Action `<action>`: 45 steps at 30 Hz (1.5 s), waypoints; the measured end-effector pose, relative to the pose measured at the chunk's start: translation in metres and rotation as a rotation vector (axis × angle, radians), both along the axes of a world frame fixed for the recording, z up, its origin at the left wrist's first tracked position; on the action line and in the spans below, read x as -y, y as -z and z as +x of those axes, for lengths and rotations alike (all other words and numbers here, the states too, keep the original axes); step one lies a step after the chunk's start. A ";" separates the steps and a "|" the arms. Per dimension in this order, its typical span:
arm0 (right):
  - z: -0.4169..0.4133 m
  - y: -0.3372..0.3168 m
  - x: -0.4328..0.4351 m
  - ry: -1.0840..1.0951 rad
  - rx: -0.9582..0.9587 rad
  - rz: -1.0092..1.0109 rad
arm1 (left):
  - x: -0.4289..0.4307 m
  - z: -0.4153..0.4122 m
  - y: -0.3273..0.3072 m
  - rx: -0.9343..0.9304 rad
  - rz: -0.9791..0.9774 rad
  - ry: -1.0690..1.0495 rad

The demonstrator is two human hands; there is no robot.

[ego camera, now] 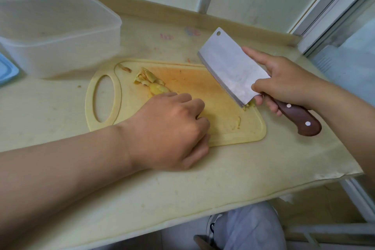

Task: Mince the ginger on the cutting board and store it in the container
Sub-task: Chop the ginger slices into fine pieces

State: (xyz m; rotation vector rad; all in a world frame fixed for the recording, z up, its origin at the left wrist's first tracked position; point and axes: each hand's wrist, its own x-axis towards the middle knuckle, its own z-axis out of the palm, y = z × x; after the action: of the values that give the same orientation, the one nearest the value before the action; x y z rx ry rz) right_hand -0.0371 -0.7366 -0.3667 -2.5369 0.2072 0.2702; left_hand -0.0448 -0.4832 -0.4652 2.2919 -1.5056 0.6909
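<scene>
A pale yellow cutting board [227, 87] with an oval handle hole lies on the table. Cut ginger [149, 80] is heaped near its left end, and a few bits stick near its right end. My left hand [172, 128] rests on the board with curled fingers, just right of the heap; what the fingers cover is hidden. My right hand [284, 83] grips a steel cleaver [231, 65] by its brown riveted handle, forefinger laid along the blade's spine. The blade is tilted, its heel touching the board's right end. The clear plastic container [58, 32] stands open at the far left.
A blue lid [7, 71] peeks in at the left edge beside the container. The cream table [182, 184] meets a wall at the back and a window frame on the right. The table's front edge is near, with my knee and shoe below it.
</scene>
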 end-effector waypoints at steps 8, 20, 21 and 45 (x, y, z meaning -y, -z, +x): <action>-0.031 -0.011 -0.010 -0.023 0.030 0.132 | 0.000 0.000 -0.001 -0.009 0.001 0.000; -0.029 0.004 -0.006 -0.047 -0.007 0.116 | -0.001 -0.002 -0.001 -0.022 0.015 -0.004; -0.025 0.003 -0.003 -0.043 -0.004 0.102 | -0.001 -0.002 -0.002 -0.025 0.017 -0.004; 0.039 0.018 -0.001 -0.122 0.091 0.553 | 0.000 -0.010 -0.015 -0.061 -0.011 -0.196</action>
State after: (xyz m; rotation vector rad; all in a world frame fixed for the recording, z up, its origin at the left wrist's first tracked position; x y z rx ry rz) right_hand 0.0019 -0.7352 -0.3846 -2.0076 -0.0551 0.2215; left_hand -0.0549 -0.4831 -0.4499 2.4517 -1.2586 0.6703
